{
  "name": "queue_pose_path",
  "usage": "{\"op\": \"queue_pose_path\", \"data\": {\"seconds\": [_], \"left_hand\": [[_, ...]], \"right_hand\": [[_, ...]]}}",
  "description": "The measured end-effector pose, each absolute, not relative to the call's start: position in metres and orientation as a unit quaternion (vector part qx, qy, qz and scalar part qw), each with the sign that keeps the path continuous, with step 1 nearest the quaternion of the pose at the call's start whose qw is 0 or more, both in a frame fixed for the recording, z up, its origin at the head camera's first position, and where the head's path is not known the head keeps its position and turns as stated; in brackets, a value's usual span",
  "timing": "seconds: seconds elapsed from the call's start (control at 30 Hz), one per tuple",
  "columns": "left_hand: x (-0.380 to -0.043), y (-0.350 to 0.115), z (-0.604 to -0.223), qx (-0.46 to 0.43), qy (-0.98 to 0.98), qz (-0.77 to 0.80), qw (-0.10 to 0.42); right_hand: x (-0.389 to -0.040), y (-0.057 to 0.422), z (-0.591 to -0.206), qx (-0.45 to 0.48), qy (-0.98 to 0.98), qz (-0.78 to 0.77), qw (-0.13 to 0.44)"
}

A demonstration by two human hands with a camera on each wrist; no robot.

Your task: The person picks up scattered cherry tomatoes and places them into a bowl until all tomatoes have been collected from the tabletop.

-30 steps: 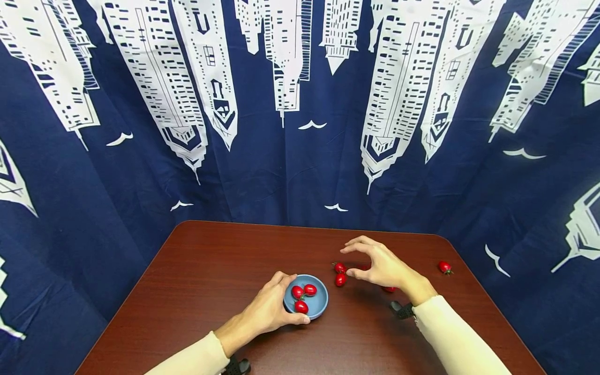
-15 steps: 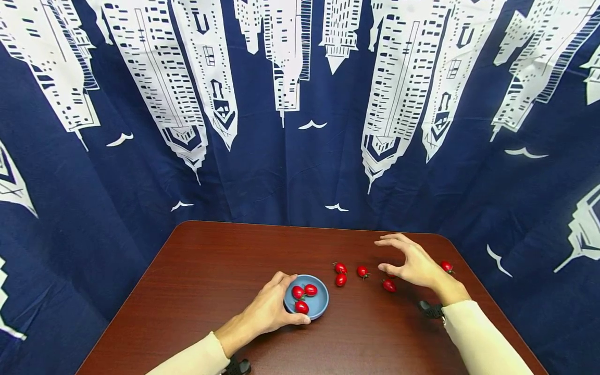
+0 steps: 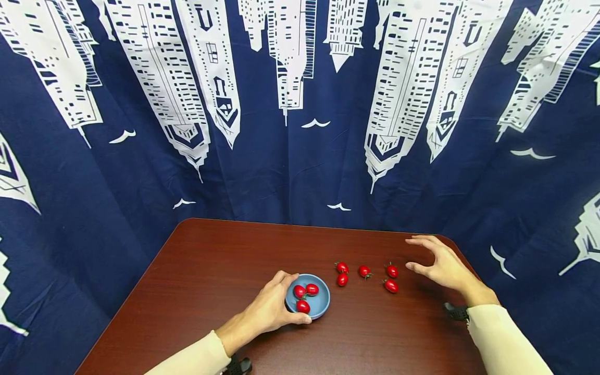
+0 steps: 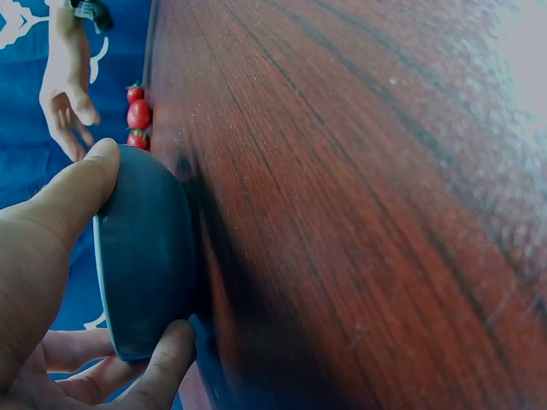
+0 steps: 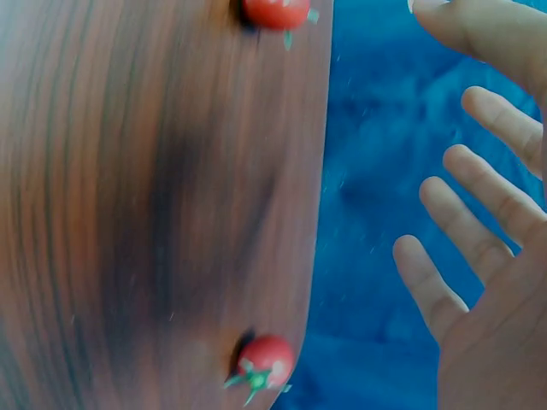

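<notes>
My left hand [image 3: 272, 307] grips a small blue bowl [image 3: 323, 307] by its rim, thumb at the near side and fingers at the far side. Three red cherry tomatoes [image 3: 303, 306] lie inside it. In the left wrist view, the thumb and fingers span the outside of the bowl [image 4: 145, 256]. My right hand [image 3: 442, 265] hovers over the table's right side, fingers spread and holding nothing. Left of it, several loose cherry tomatoes [image 3: 390, 286] lie on the table. Below the hand in the right wrist view, another tomato [image 5: 266, 360] sits near the table edge; the head view hides it.
A brown wooden table [image 3: 225, 260] with rounded far corners bears everything. Behind and beside it hangs a dark blue cloth [image 3: 262, 177] printed with white buildings and birds. More tomatoes [image 3: 342, 279] lie right of the bowl.
My right hand has moved rightward, away from the middle tomatoes, which it partly covered, and now blocks the far-right tomato. The left hand and bowl have stayed put.
</notes>
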State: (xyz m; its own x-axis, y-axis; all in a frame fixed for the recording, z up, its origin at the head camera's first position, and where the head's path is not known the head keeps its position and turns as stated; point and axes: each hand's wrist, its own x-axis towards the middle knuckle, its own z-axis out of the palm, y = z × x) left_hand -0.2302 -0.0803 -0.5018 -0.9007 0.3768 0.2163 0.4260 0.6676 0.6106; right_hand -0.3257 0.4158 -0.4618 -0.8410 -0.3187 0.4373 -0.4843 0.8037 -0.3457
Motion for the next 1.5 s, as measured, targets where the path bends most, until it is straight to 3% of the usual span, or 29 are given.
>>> {"op": "queue_pose_path", "data": {"seconds": [0.43, 0.87, 1.13, 1.5], "left_hand": [[-0.228, -0.081, -0.499, -0.227, -0.909, -0.348, 0.041], [-0.230, -0.080, -0.500, -0.217, -0.913, -0.344, 0.030], [-0.230, -0.080, -0.500, -0.216, -0.914, -0.343, 0.031], [-0.232, -0.081, -0.501, -0.220, -0.912, -0.344, 0.031]], "right_hand": [[-0.327, 0.467, -0.482, 0.125, -0.953, 0.236, 0.142], [-0.325, 0.496, -0.498, 0.054, -0.967, 0.247, 0.031], [-0.327, 0.500, -0.503, 0.062, -0.967, 0.243, 0.042], [-0.329, 0.504, -0.515, 0.061, -0.958, 0.252, 0.127]]}}
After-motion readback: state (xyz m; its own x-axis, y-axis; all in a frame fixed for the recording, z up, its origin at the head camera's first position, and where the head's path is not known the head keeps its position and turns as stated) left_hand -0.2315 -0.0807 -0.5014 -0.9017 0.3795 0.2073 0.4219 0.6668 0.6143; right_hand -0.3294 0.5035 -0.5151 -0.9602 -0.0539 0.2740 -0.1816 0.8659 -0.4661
